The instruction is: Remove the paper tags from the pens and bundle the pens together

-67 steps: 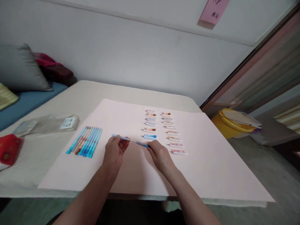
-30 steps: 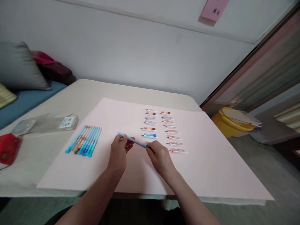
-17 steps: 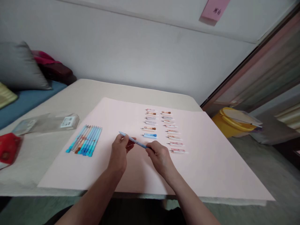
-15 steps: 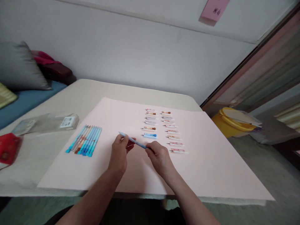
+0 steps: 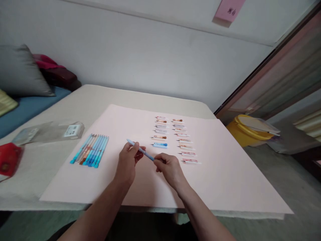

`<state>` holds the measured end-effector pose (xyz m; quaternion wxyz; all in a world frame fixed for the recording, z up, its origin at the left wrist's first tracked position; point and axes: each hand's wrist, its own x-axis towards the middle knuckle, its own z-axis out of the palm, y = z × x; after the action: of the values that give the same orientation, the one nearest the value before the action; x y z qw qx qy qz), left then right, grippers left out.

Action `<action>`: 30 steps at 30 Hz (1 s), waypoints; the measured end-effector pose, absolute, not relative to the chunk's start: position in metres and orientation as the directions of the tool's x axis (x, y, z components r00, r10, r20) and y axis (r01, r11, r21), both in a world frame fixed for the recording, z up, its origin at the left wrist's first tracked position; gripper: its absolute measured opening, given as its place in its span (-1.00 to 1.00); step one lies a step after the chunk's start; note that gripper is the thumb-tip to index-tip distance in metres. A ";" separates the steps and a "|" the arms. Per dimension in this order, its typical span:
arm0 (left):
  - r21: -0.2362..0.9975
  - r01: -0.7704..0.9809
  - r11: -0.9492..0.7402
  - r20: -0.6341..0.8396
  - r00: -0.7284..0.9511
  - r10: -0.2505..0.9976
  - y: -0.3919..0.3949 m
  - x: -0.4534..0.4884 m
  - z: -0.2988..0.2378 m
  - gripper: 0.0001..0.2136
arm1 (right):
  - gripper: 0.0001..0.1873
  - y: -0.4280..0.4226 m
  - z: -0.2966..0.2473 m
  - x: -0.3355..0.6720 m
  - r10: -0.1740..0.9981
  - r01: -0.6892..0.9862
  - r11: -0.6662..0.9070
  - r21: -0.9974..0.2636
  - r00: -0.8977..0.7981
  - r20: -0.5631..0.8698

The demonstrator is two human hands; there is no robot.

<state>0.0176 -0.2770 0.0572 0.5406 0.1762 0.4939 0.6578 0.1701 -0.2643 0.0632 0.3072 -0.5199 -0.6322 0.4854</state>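
Observation:
Both hands hold one light-blue pen (image 5: 147, 155) slantwise above the pink sheet (image 5: 220, 187). My left hand (image 5: 127, 162) grips it near its upper left end, thumb on top. At the lower right end, my right hand (image 5: 170, 167) has its fingers closed around the pen and hides that end. Left of my hands lies a row of several capped pens (image 5: 91, 150), mostly blue with some brown. Beyond my hands are two columns of pens with their caps off and laid beside them; the nearest in the left column is a blue pen (image 5: 159, 145).
A clear plastic package (image 5: 52, 132) and a red packet (image 5: 10, 159) lie on the cream-covered table (image 5: 140, 91) at left. To the right, a yellow bucket (image 5: 237, 132) stands on the floor. A grey cushion (image 5: 22, 70) rests at the far left, and a white wall (image 5: 140, 50) rises behind.
My right hand has shifted slightly left along the pen, and its fingers have rolled into a different grip. My left hand and the pens on the sheet stay nearly the same.

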 end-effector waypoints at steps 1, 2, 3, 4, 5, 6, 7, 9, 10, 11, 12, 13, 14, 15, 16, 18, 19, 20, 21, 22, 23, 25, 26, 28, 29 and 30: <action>0.836 -0.544 0.068 -0.310 -0.366 0.877 -0.276 0.016 0.056 -0.77 | -0.87 -0.265 0.063 0.169 0.955 0.358 -0.011 -0.934 -0.274 -0.116; 0.829 -0.555 0.067 -0.321 -0.375 0.870 -0.276 0.015 0.055 -0.78 | -0.87 -0.266 0.063 0.168 0.953 0.355 -0.013 -0.935 -0.277 -0.118; 0.818 -0.570 0.069 -0.334 -0.376 0.864 -0.276 0.013 0.054 -0.80 | -0.87 -0.266 0.062 0.167 0.951 0.349 -0.020 -0.937 -0.282 -0.125; 0.806 -0.587 0.073 -0.346 -0.368 0.863 -0.275 0.012 0.053 -0.81 | -0.87 -0.267 0.060 0.167 0.948 0.336 -0.032 -0.941 -0.288 -0.135; 0.795 -0.602 0.074 -0.352 -0.358 0.865 -0.275 0.010 0.053 -0.83 | -0.87 -0.267 0.059 0.167 0.944 0.318 -0.049 -0.947 -0.296 -0.148; 0.787 -0.613 0.071 -0.349 -0.348 0.870 -0.275 0.009 0.052 -0.84 | -0.87 -0.267 0.057 0.167 0.939 0.297 -0.066 -0.952 -0.303 -0.160; 0.783 -0.619 0.062 -0.340 -0.342 0.876 -0.275 0.008 0.053 -0.85 | -0.87 -0.267 0.055 0.167 0.935 0.278 -0.083 -0.957 -0.309 -0.171; 0.786 -0.617 0.035 -0.313 -0.348 0.884 -0.275 0.008 0.054 -0.84 | -0.88 -0.266 0.053 0.168 0.933 0.253 -0.103 -0.962 -0.310 -0.182; 0.789 -0.615 0.024 -0.301 -0.352 0.886 -0.275 0.008 0.054 -0.83 | -0.88 -0.265 0.052 0.168 0.934 0.249 -0.106 -0.963 -0.307 -0.183; 0.789 -0.615 0.020 -0.297 -0.352 0.888 -0.275 0.009 0.055 -0.81 | -0.88 -0.265 0.051 0.168 0.936 0.251 -0.107 -0.962 -0.302 -0.182; 0.786 -0.618 0.025 -0.299 -0.345 0.890 -0.275 0.010 0.056 -0.80 | -0.88 -0.264 0.051 0.169 0.939 0.257 -0.104 -0.961 -0.294 -0.180; 0.782 -0.622 0.036 -0.309 -0.337 0.889 -0.275 0.011 0.057 -0.80 | -0.88 -0.264 0.050 0.169 0.942 0.267 -0.099 -0.959 -0.287 -0.177; 0.780 -0.624 0.049 -0.322 -0.333 0.886 -0.275 0.012 0.057 -0.81 | -0.88 -0.264 0.050 0.169 0.944 0.279 -0.092 -0.956 -0.281 -0.173; 0.782 -0.620 0.058 -0.332 -0.336 0.881 -0.275 0.012 0.056 -0.82 | -0.87 -0.264 0.050 0.168 0.945 0.292 -0.084 -0.953 -0.279 -0.169; 0.789 -0.611 0.061 -0.338 -0.349 0.874 -0.275 0.012 0.056 -0.83 | -0.87 -0.264 0.050 0.168 0.947 0.304 -0.075 -0.950 -0.277 -0.163; 0.811 -0.583 0.054 -0.337 -0.390 0.857 -0.275 0.012 0.054 -0.85 | -0.87 -0.265 0.050 0.167 0.946 0.317 -0.061 -0.947 -0.285 -0.156; 0.819 -0.571 0.046 -0.333 -0.408 0.850 -0.275 0.011 0.053 -0.85 | -0.87 -0.266 0.049 0.166 0.945 0.317 -0.056 -0.947 -0.290 -0.153; 0.823 -0.567 0.040 -0.327 -0.416 0.848 -0.275 0.011 0.052 -0.85 | -0.87 -0.266 0.049 0.166 0.945 0.317 -0.052 -0.947 -0.292 -0.149; 0.821 -0.569 0.035 -0.323 -0.413 0.852 -0.274 0.010 0.052 -0.85 | -0.86 -0.266 0.049 0.166 0.944 0.317 -0.049 -0.947 -0.295 -0.148; 0.816 -0.577 0.029 -0.316 -0.404 0.858 -0.274 0.009 0.052 -0.84 | -0.86 -0.266 0.050 0.166 0.944 0.318 -0.049 -0.947 -0.294 -0.148; 0.811 -0.585 0.022 -0.307 -0.393 0.867 -0.274 0.009 0.052 -0.82 | -0.86 -0.266 0.050 0.166 0.945 0.320 -0.049 -0.946 -0.292 -0.148; 0.800 -0.599 0.010 -0.293 -0.377 0.879 -0.274 0.008 0.054 -0.77 | -0.87 -0.266 0.051 0.167 0.946 0.325 -0.055 -0.944 -0.285 -0.153; 0.797 -0.604 0.009 -0.291 -0.370 0.882 -0.274 0.009 0.055 -0.76 | -0.87 -0.265 0.052 0.167 0.947 0.328 -0.055 -0.943 -0.281 -0.153; 0.797 -0.604 0.019 -0.299 -0.366 0.881 -0.274 0.009 0.057 -0.77 | -0.87 -0.265 0.053 0.167 0.950 0.336 -0.046 -0.941 -0.277 -0.145; 0.803 -0.595 0.027 -0.304 -0.370 0.878 -0.274 0.009 0.056 -0.79 | -0.87 -0.266 0.054 0.167 0.951 0.342 -0.037 -0.939 -0.276 -0.139; 0.813 -0.582 0.033 -0.309 -0.381 0.872 -0.274 0.009 0.056 -0.82 | -0.86 -0.266 0.054 0.167 0.952 0.348 -0.029 -0.937 -0.277 -0.133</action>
<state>0.0090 -0.2738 0.0558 0.5353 0.1511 0.4797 0.6786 0.1666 -0.2662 0.0543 0.3041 -0.5185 -0.6269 0.4957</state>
